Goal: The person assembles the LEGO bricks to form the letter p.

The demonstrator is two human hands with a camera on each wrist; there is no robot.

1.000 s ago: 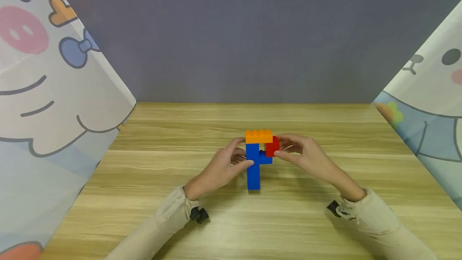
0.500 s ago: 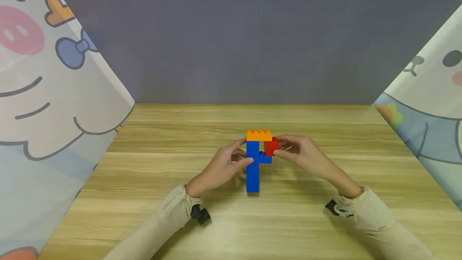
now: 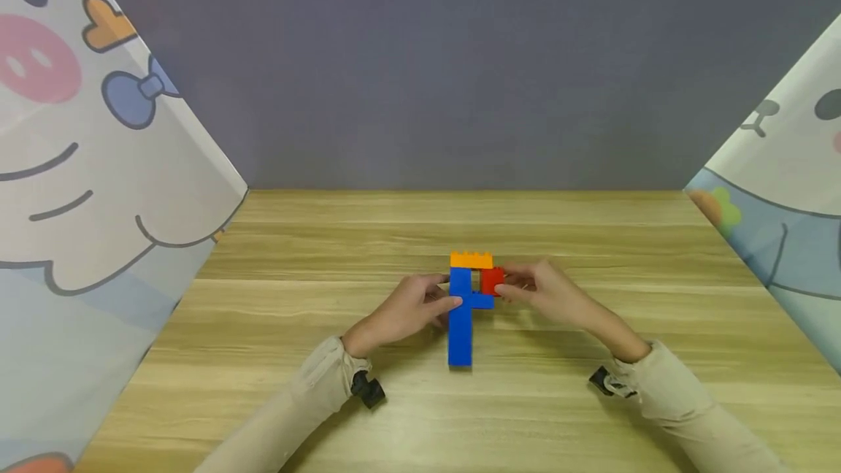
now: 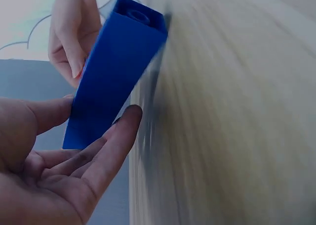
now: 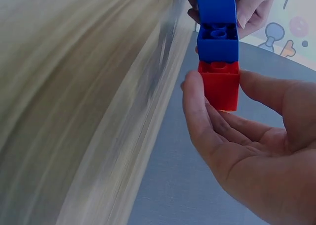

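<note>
My left hand [image 3: 402, 310] pinches a blue building-block column [image 3: 461, 338] between thumb and fingers. The column's hollow underside faces the left wrist camera. Across its top lies an orange brick [image 3: 469, 260] with studs, jutting out to the right. Lower down, a short blue arm [image 3: 483, 301] sticks out on the same side. In the gap between the two, my right hand [image 3: 548, 294] pinches a red brick [image 3: 490, 281], its right part poking out past the orange one. From the right wrist view, the red brick [image 5: 220, 89] sits right up against the blue arm [image 5: 218, 47].
A wood-grain table [image 3: 315, 239] lies beneath the hands. Behind it stands a grey panel [image 3: 460, 79], with cartoon-printed panels at left [image 3: 151, 188] and right [image 3: 782, 166]. A black strap piece [image 3: 368, 390] hangs at the left cuff.
Both hands have brought the block build a little lower in the head view, toward me. The orange brick's studs now show more edge-on. The red brick has shifted slightly left with my right hand.
</note>
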